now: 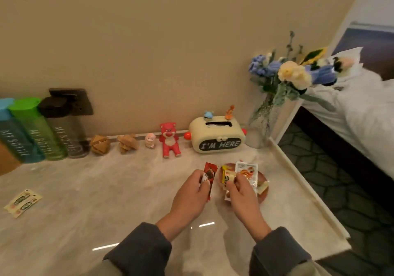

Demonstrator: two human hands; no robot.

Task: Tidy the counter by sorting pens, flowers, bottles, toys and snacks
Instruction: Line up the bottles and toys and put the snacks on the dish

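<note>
My left hand grips a red snack packet, held upright just left of a reddish plate. My right hand pinches a small yellow-and-white snack packet over the plate. A larger white snack packet and other small snacks lie on the plate. One pale snack packet lies alone at the counter's left. Three bottles, blue, green and dark, stand along the wall. Beside them sit two wooden puzzles, a pink figure and a red bear.
A cream tissue box marked "I'M HERE", with two small figures on top, stands against the wall. A glass vase of blue and cream flowers fills the back right corner. The marble counter ends at a raised right edge, with a bed beyond.
</note>
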